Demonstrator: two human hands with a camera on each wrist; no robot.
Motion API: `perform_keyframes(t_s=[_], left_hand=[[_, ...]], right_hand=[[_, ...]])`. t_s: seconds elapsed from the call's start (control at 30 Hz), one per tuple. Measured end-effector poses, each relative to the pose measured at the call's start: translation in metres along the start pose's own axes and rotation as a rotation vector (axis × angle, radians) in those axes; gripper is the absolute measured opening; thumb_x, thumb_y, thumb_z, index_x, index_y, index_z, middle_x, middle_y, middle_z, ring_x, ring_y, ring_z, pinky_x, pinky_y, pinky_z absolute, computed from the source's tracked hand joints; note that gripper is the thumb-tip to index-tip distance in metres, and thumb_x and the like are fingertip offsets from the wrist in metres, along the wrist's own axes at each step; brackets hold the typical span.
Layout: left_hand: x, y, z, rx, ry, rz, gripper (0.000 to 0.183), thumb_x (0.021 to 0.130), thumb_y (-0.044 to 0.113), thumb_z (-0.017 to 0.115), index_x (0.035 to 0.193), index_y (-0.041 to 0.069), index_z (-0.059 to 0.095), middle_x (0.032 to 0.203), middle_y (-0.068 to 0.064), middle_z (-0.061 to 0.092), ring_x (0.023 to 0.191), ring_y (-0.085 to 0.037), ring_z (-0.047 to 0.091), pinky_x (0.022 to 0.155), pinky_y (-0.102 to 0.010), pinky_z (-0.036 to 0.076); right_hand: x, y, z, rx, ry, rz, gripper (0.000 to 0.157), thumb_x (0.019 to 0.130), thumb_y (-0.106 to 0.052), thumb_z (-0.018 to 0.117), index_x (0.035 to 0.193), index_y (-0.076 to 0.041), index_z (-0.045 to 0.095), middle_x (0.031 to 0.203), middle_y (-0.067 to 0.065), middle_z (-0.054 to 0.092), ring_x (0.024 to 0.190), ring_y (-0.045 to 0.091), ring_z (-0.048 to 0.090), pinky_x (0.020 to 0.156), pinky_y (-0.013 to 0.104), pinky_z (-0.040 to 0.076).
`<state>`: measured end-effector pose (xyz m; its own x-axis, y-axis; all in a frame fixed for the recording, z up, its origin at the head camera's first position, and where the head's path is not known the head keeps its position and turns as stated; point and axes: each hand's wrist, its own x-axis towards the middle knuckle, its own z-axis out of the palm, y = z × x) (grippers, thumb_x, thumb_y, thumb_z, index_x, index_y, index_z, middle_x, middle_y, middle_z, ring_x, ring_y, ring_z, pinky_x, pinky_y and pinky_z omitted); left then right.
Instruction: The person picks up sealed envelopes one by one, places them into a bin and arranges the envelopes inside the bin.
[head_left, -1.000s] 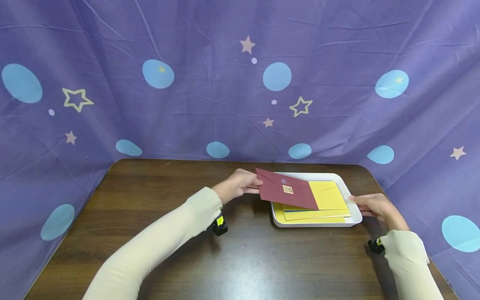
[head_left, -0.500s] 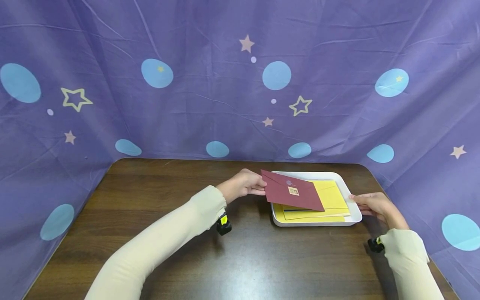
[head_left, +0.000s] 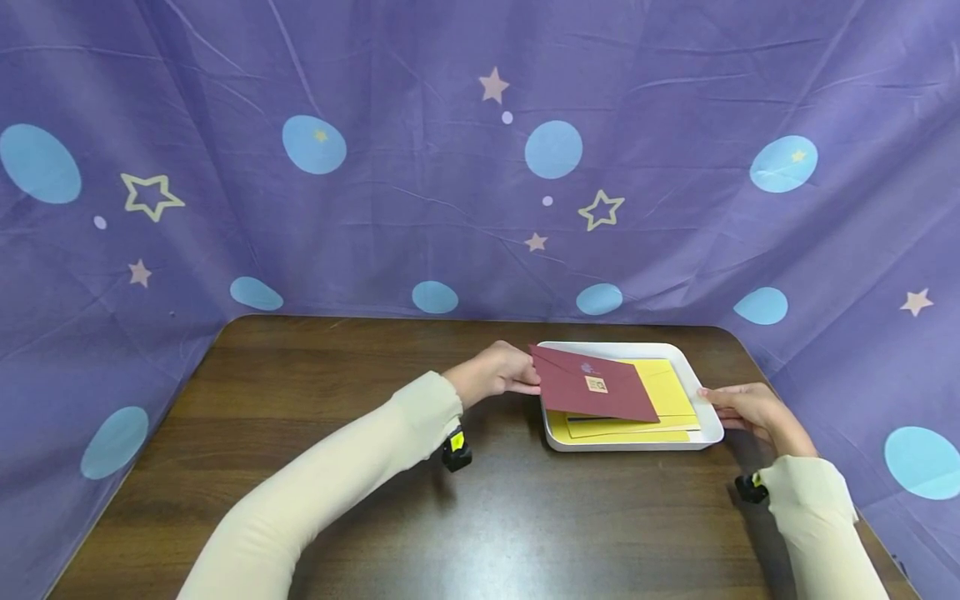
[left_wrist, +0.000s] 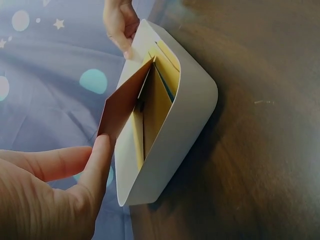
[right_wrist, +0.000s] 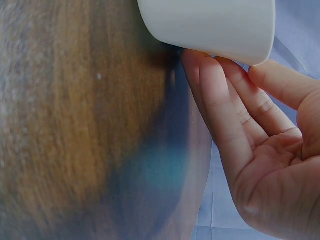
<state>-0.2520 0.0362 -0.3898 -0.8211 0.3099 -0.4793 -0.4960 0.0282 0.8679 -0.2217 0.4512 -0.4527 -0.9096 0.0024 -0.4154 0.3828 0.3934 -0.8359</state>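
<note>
Between the thumb and fingers of my left hand (head_left: 501, 372) is the left edge of a maroon envelope (head_left: 592, 385) with a small cream stamp-like label. The envelope slants over the left part of a white tray (head_left: 686, 367), its left side raised. Several yellow envelopes (head_left: 663, 387) lie stacked in the tray, partly covered by the maroon one. In the left wrist view a thin dark blue edge shows among them. My right hand (head_left: 752, 410) holds the tray's right end, thumb at the rim and fingers (right_wrist: 220, 95) against the outer wall.
The tray stands on a brown wooden table (head_left: 420, 533), towards its back right. Behind the table hangs a purple cloth (head_left: 420, 192) with stars and blue dots. A small black device (head_left: 456, 457) is strapped at the left wrist.
My left hand has moved to the right with the maroon envelope, which now lies farther over the tray. My right hand and the tray have stayed in place.
</note>
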Motion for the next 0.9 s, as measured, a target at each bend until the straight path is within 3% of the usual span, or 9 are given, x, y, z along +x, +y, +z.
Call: perform_keyframes(t_s=[0.17,0.43,0.7,0.9], left_hand=[[0.001,-0.001,0.006,-0.006,0.003,0.012,0.022,0.086,-0.027,0.05,0.093,-0.009,0.059,0.077,-0.009,0.055,0.07,-0.016,0.058,0.101,-0.045,0.055],[0.006,-0.002,0.012,0.018,0.005,-0.003,0.024,0.083,-0.027,0.052,0.101,-0.017,0.063,0.074,-0.009,0.057,0.067,-0.015,0.059,0.096,-0.039,0.058],[0.01,-0.004,0.018,0.015,0.005,-0.035,0.019,0.084,-0.027,0.055,0.091,-0.01,0.059,0.072,-0.009,0.057,0.067,-0.016,0.061,0.094,-0.035,0.059],[0.012,-0.007,0.024,-0.005,0.007,-0.031,0.019,0.083,-0.028,0.057,0.096,-0.014,0.06,0.071,-0.01,0.057,0.065,-0.017,0.061,0.093,-0.036,0.059]], right_hand=[[0.001,0.001,-0.001,0.006,-0.008,0.01,0.034,0.102,-0.021,0.063,0.113,0.011,0.069,0.081,-0.005,0.076,0.074,0.006,0.073,0.07,0.027,0.063],[0.0,0.0,-0.001,0.005,-0.006,0.015,0.028,0.101,-0.021,0.064,0.106,0.005,0.073,0.08,-0.005,0.076,0.074,0.006,0.072,0.07,0.027,0.063],[0.001,0.0,-0.002,-0.022,0.003,0.015,0.037,0.101,-0.022,0.064,0.114,0.013,0.068,0.082,-0.005,0.076,0.076,0.005,0.071,0.071,0.027,0.063],[0.001,-0.001,-0.001,-0.029,0.003,0.021,0.041,0.102,-0.022,0.063,0.119,0.016,0.065,0.083,-0.005,0.075,0.076,0.005,0.071,0.071,0.026,0.063]])
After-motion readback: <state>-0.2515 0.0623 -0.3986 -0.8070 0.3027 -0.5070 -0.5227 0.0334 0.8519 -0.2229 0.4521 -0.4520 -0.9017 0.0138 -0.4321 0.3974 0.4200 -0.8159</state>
